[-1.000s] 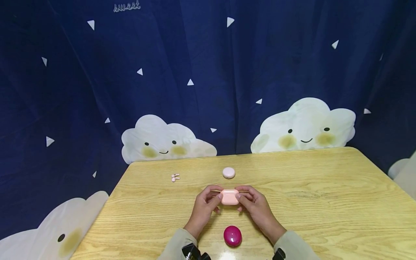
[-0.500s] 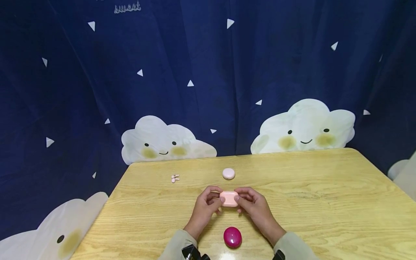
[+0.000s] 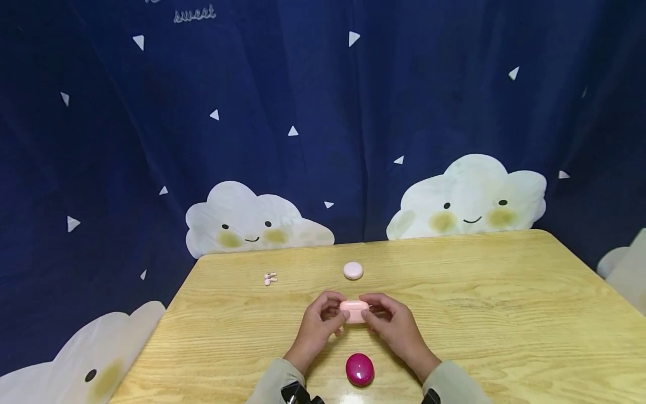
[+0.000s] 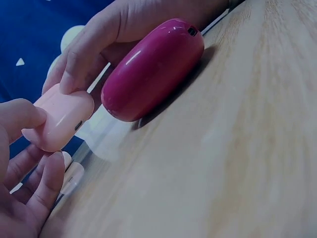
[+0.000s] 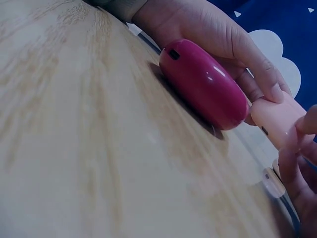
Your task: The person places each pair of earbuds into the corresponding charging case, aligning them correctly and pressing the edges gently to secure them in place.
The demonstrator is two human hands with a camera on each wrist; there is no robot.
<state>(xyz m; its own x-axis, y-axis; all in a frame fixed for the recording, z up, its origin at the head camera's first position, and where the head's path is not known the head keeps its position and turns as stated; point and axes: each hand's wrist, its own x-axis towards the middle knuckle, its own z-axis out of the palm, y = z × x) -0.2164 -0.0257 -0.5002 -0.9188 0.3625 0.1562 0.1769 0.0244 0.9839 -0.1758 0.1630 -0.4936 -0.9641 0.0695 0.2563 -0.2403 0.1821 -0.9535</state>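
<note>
A light pink earbud case [image 3: 354, 306] is held between both hands over the middle of the table. My left hand [image 3: 314, 332] pinches its left end, thumb on the near side and fingers behind. At the other end, my right hand [image 3: 400, 331] grips it the same way. A small dark port on the case [image 4: 59, 119] shows in both wrist views, and its lid looks closed. Nearer to me, between the forearms, a glossy magenta pebble-shaped device [image 3: 360, 370] lies on the table; the right wrist view shows a port slot in the device [image 5: 200, 84].
Beyond the hands lies a pale pink round case [image 3: 353, 270]. A pair of white earbuds [image 3: 270, 278] rests at the far left of the wooden table [image 3: 484, 303]. Behind the table's back edge hangs a dark blue curtain [image 3: 262, 163] with cloud prints.
The pink earbud case has been turned in the fingers: its broad plain face showed half a second ago, and a narrower side with a seam shows now. The other things stay put.
</note>
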